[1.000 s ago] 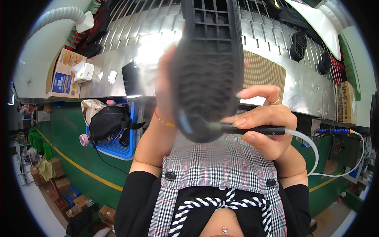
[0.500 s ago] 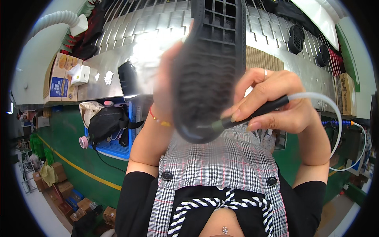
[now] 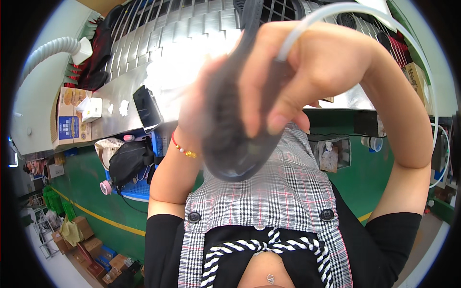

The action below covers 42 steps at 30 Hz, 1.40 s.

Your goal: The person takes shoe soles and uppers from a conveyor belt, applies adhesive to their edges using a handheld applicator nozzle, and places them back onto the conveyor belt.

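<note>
I hold a dark shoe sole (image 3: 235,139) up close to the camera, heel end down. My left hand (image 3: 197,115) grips it from behind, with a red bead bracelet on the wrist. My right hand (image 3: 307,67) is curled over the front of the sole, fingers closed around a thin tool with a clear hose (image 3: 413,62) that arcs over my right forearm. The tool's tip is hidden behind my fingers. The upper part of the sole shows a black grid tread (image 3: 278,9).
A metal conveyor table (image 3: 163,43) runs behind my hands, with a black phone (image 3: 146,108), a cardboard box (image 3: 69,115) and a tissue box on it. A black bag (image 3: 129,161) lies on a blue crate (image 3: 139,187) at the left. Below is green floor with a yellow line.
My right hand with the tool rose from beside the sole's heel to over its front, close to the camera. The sole tilted and came nearer.
</note>
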{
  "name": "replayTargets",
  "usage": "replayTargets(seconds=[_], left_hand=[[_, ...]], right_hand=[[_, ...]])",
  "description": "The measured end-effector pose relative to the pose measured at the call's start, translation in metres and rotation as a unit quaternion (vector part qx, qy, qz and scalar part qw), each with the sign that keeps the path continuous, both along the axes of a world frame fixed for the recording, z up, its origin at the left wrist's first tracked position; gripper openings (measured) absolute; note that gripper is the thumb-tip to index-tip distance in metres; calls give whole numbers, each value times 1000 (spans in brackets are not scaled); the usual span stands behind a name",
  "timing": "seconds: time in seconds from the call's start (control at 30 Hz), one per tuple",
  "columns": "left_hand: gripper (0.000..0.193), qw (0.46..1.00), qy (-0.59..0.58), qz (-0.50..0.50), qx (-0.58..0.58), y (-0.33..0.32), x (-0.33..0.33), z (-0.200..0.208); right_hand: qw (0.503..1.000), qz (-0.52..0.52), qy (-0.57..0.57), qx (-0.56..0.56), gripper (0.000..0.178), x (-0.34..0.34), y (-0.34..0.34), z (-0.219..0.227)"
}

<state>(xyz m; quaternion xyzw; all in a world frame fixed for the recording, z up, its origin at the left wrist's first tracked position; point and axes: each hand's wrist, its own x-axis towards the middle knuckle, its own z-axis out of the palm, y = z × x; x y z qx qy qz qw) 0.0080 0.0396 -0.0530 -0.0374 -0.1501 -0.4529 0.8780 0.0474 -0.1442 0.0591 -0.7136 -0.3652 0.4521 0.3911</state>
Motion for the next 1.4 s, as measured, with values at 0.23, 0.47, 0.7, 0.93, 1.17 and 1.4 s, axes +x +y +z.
replayTargets(seconds=[0.23, 0.47, 0.7, 0.93, 1.17, 1.4], left_hand=[[61, 994, -9, 5, 112, -12, 9, -6], [55, 958, -25, 48, 280, -13, 17, -19], [49, 947, 13, 74, 312, -4, 13, -35], [72, 982, 11, 93, 165, 7, 6, -35], [82, 922, -74, 275, 261, 11, -2, -57], [71, 967, -24, 252, 35, 17, -6, -71]], right_hand=[[984, 69, -59, -153, 16, 16, 17, 26], [935, 86, -160, -303, 15, 15, 36, 36], [878, 34, -297, -373, 16, 14, 30, 57], [775, -303, -524, 183, 20, -19, -31, -3], [726, -500, -363, 302, 20, -56, 8, -84], [675, -407, -549, 278, 27, -52, 24, -81]])
